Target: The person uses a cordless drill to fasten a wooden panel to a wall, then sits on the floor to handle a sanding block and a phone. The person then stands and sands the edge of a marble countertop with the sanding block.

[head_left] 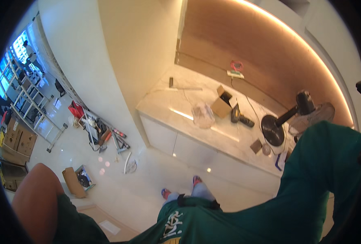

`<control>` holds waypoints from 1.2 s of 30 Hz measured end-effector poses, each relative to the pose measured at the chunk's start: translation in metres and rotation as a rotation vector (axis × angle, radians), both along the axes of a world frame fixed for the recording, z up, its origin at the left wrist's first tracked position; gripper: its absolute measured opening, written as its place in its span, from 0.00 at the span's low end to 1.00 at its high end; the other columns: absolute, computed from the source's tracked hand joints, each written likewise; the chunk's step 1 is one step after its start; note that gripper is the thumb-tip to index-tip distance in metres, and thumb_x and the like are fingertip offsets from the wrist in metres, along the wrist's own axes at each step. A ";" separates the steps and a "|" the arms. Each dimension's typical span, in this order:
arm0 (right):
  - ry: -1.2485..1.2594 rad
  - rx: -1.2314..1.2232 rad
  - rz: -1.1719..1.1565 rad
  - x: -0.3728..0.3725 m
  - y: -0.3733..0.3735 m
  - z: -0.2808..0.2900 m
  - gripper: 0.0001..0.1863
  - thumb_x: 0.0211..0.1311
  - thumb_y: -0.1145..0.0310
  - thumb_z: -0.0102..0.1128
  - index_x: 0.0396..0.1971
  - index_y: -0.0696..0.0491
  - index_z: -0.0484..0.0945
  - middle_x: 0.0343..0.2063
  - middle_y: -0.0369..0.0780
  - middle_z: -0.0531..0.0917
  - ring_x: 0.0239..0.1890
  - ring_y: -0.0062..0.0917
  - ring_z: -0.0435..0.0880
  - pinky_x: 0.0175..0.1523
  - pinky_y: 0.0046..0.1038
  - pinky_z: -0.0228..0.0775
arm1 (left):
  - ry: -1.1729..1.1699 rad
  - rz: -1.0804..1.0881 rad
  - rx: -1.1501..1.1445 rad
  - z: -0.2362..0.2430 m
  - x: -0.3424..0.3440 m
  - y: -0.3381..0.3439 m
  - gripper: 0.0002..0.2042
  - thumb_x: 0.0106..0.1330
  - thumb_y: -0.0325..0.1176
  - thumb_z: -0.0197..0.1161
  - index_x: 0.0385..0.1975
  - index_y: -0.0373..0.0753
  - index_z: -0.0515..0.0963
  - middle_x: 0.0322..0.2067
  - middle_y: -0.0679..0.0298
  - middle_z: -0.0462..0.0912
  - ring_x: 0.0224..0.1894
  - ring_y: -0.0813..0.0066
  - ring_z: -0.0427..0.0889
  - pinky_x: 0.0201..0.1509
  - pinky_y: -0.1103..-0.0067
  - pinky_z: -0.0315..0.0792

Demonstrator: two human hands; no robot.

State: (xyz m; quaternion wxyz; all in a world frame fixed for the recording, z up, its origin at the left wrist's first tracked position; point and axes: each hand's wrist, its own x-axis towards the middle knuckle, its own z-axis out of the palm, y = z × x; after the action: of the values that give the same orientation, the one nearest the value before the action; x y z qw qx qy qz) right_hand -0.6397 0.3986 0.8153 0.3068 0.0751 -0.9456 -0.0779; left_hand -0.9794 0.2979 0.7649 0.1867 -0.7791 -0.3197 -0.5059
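Marbled counter [156,100] with drill [235,115], fan [272,131]

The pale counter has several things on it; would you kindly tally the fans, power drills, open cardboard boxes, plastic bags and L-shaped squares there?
Fan: 1
Power drill: 1
Open cardboard box: 1
Plastic bag: 1
L-shaped square: 1
Total: 5
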 end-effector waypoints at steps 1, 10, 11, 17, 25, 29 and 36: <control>-0.003 0.014 -0.009 0.001 0.001 0.000 0.24 0.71 0.59 0.54 0.61 0.58 0.75 0.57 0.45 0.81 0.53 0.28 0.78 0.61 0.31 0.69 | -0.017 0.048 -0.022 -0.003 -0.004 0.001 0.36 0.75 0.56 0.49 0.75 0.37 0.59 0.74 0.48 0.63 0.75 0.55 0.63 0.79 0.58 0.53; 0.040 0.093 -0.055 0.006 -0.001 0.004 0.26 0.72 0.55 0.52 0.59 0.59 0.75 0.55 0.46 0.81 0.50 0.28 0.78 0.58 0.31 0.71 | -0.138 0.317 -0.144 -0.024 -0.030 0.010 0.35 0.76 0.55 0.48 0.75 0.37 0.59 0.73 0.48 0.63 0.74 0.55 0.64 0.79 0.58 0.54; 0.047 0.103 -0.068 0.007 -0.002 0.005 0.26 0.72 0.55 0.52 0.59 0.59 0.75 0.55 0.46 0.81 0.50 0.28 0.79 0.58 0.31 0.71 | -0.143 0.329 -0.149 -0.026 -0.032 0.011 0.35 0.76 0.55 0.48 0.75 0.37 0.59 0.73 0.48 0.63 0.74 0.55 0.64 0.79 0.58 0.54; 0.278 0.128 -0.180 0.035 -0.022 0.031 0.27 0.72 0.53 0.50 0.59 0.60 0.76 0.54 0.46 0.81 0.47 0.27 0.79 0.56 0.31 0.72 | -0.238 0.405 -0.207 -0.049 -0.048 0.015 0.35 0.77 0.55 0.47 0.75 0.37 0.59 0.73 0.48 0.64 0.74 0.54 0.64 0.79 0.58 0.55; 0.848 -0.805 -0.859 0.265 0.018 -0.171 0.29 0.73 0.50 0.48 0.57 0.61 0.76 0.53 0.46 0.81 0.44 0.27 0.80 0.54 0.30 0.73 | -0.496 0.435 -0.452 -0.158 -0.052 0.064 0.34 0.77 0.54 0.46 0.75 0.37 0.58 0.73 0.47 0.64 0.73 0.54 0.65 0.79 0.58 0.57; -0.254 -0.913 -1.929 0.306 -0.046 -0.536 0.22 0.81 0.60 0.41 0.62 0.52 0.77 0.51 0.39 0.85 0.44 0.24 0.82 0.49 0.28 0.76 | -0.666 0.396 -0.743 -0.243 -0.032 0.080 0.34 0.77 0.54 0.46 0.75 0.37 0.58 0.73 0.47 0.64 0.73 0.54 0.66 0.78 0.58 0.57; -0.480 -2.257 -1.749 0.303 -0.334 -0.741 0.14 0.72 0.58 0.51 0.46 0.50 0.81 0.39 0.41 0.85 0.38 0.31 0.84 0.45 0.36 0.77 | -0.971 0.282 -1.351 -0.399 0.038 0.061 0.33 0.78 0.53 0.45 0.75 0.37 0.58 0.73 0.47 0.64 0.73 0.53 0.66 0.78 0.58 0.58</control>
State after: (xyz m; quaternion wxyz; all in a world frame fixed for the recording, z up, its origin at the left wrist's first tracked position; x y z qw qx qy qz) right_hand -0.3366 0.0642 0.0739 -0.1065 -0.7821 -0.2720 0.5505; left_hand -0.9412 0.3587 0.3659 -0.4163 -0.3720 -0.6928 -0.4565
